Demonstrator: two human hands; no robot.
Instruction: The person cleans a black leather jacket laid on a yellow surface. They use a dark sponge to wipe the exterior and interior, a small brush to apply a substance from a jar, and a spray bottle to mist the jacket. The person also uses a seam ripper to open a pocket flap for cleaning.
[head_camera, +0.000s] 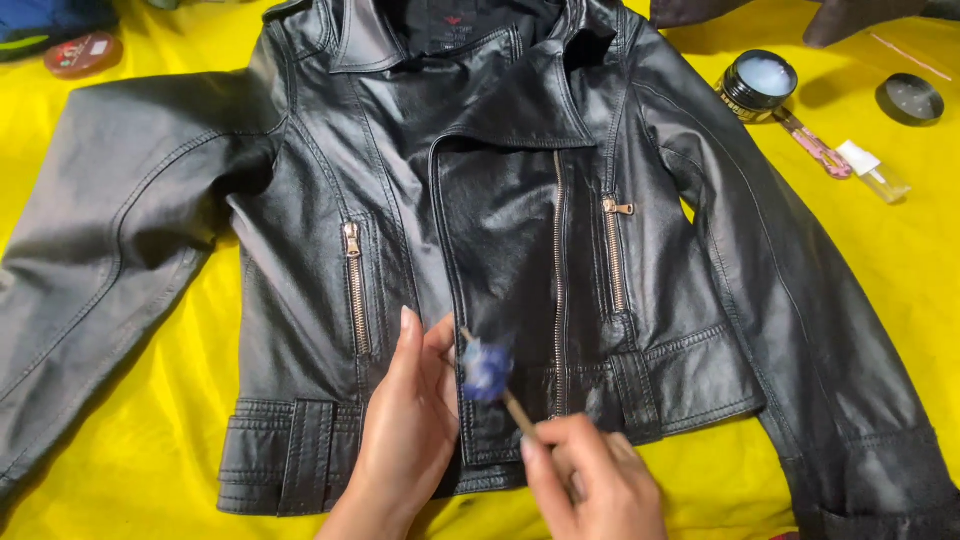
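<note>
nearest, the right hand (590, 485) is pinched tight on a stick (517, 410) whose blurred blue tip (487, 368) meets the black jacket (500, 250). beside it the left hand (410, 425) lies flat, fingers together, on the hem. far right sit an open jar (757, 85) and a lid (909, 99) on the yellow cloth (140, 440).

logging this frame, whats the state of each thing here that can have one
black leather jacket: laid flat, front flap folded open
centre zip: undone
two chest pocket zips: closed
small jar: open
black lid: off, lying apart from the jar
brush: blurred, blue head on the jacket front
left hand: flat on the jacket hem
right hand: gripping the brush handle
</note>
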